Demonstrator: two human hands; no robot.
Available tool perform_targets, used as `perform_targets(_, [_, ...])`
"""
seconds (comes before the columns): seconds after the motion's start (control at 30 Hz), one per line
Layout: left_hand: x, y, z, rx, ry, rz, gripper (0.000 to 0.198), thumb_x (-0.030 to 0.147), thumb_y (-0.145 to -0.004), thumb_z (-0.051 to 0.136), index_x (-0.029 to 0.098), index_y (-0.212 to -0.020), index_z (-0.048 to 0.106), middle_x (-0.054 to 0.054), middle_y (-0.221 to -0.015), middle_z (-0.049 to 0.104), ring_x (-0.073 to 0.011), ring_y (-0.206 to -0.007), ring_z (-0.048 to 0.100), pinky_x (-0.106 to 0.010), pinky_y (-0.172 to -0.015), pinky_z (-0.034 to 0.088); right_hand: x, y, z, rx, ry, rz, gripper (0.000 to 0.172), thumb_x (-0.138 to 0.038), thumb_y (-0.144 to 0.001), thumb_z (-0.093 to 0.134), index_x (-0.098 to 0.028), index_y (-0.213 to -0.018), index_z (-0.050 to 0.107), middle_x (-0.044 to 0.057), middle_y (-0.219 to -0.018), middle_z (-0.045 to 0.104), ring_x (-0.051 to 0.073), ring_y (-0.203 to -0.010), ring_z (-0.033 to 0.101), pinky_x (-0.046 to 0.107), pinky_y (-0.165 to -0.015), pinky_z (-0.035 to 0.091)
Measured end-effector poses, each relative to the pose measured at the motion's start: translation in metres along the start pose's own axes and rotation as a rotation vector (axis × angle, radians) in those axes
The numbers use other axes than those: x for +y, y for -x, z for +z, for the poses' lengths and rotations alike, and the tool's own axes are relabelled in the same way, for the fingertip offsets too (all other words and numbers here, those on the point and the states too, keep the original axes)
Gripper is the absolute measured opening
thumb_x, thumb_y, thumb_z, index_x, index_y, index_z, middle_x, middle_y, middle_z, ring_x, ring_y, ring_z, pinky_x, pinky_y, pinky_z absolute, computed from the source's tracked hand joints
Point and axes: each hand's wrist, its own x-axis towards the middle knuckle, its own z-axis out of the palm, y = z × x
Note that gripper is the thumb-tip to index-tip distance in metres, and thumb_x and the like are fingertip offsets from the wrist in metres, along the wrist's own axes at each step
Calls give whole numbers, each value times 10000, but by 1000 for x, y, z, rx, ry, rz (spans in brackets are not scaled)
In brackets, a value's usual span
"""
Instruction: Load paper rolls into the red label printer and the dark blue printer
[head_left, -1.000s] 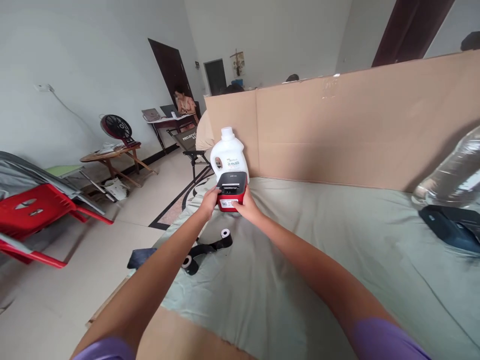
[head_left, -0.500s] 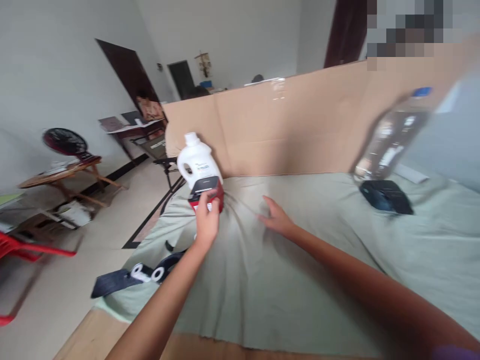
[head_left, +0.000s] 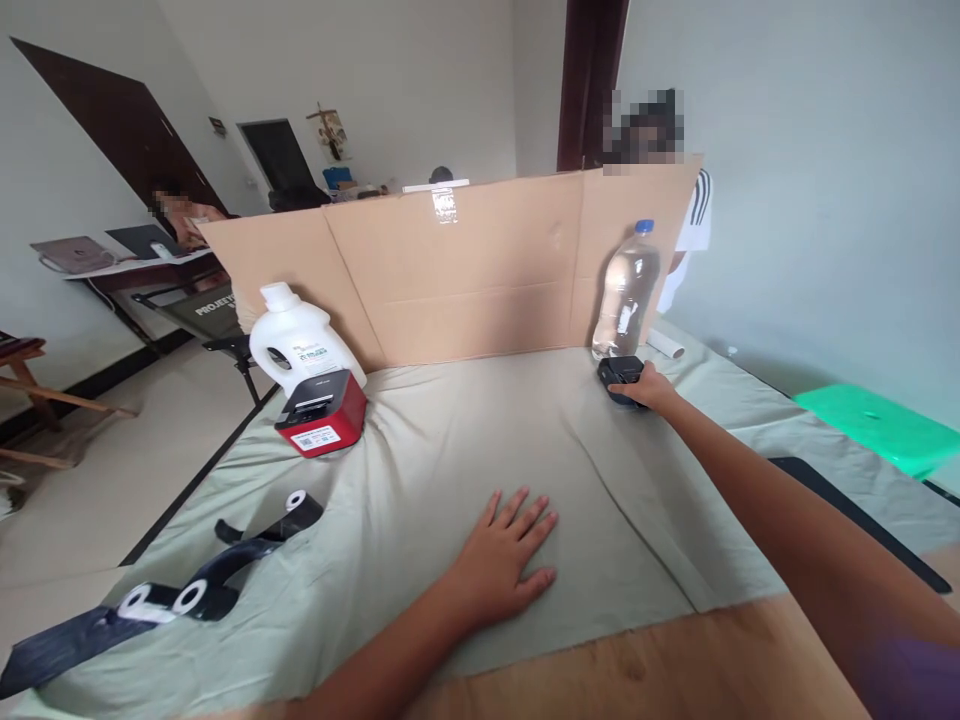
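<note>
My right hand (head_left: 651, 388) reaches to the far right of the cloth and grips a small black boxy device (head_left: 613, 372) from its right side. Just behind that device stands a clear plastic bottle (head_left: 626, 290) with a blue cap. My left hand (head_left: 510, 555) lies flat with fingers spread on the grey-green cloth (head_left: 465, 440), holding nothing. On the left, a red and black receipt printer (head_left: 341, 415) sits in front of a white jug (head_left: 304, 335). Rolls of black paper or film (head_left: 206, 595) with white cores lie partly unwound near the left edge.
An upright cardboard panel (head_left: 480, 275) runs along the back of the table. Behind it, at the right, is a person (head_left: 694, 215). A white paper tube (head_left: 666, 342) lies beside the bottle. Past the right edge is a green stool (head_left: 874, 420).
The view has turned to the right. My left hand has left the red and black printer and rests on the cloth; my right hand has moved right and taken hold of the black device.
</note>
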Motion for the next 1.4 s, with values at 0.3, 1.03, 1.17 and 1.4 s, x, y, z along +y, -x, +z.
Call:
perform_targets(0.3, [2, 2, 4, 40, -10, 16, 704, 639, -1000, 297, 319, -1621, 205, -12, -1700, 179, -317, -1580, 106, -615, -1262, 45, -20, 90, 59, 155, -284, -181, 758, -470, -289, 928, -298, -742, 345, 136, -929, 657, 433, -1140, 568, 604, -998, 409])
perform_targets(1.03, [-6, 5, 4, 256, 235, 137, 397, 380, -948, 546, 231, -1300, 654, -94, -1397, 644, -285, -1352, 544, -523, -1202, 308, -108, 217, 105, -324, -54, -235, 646, -601, -925, 427, -127, -1357, 510, 207, -1289, 641, 342, -1238, 579, 515, -1092, 372])
perform_targets(1.17, [-25, -5, -18, 570, 660, -142, 191, 300, -911, 542, 215, -984, 696, -34, -811, 747, -169, -795, 703, -287, -766, 539, -95, 183, 130, -391, -438, -381, 510, -493, -900, 437, -166, -1268, 571, 128, -1227, 687, 234, -1144, 631, 394, -1067, 427])
perform_targets(1.4, [-113, -43, -108, 410, 989, -758, 228, 229, -761, 690, 181, -955, 579, 6, -714, 658, -95, -532, 586, -176, -449, 358, -75, 161, 169, -417, -735, -321, 503, -612, -903, 420, -211, -1152, 593, 109, -1073, 740, 237, -993, 677, 416, -951, 502])
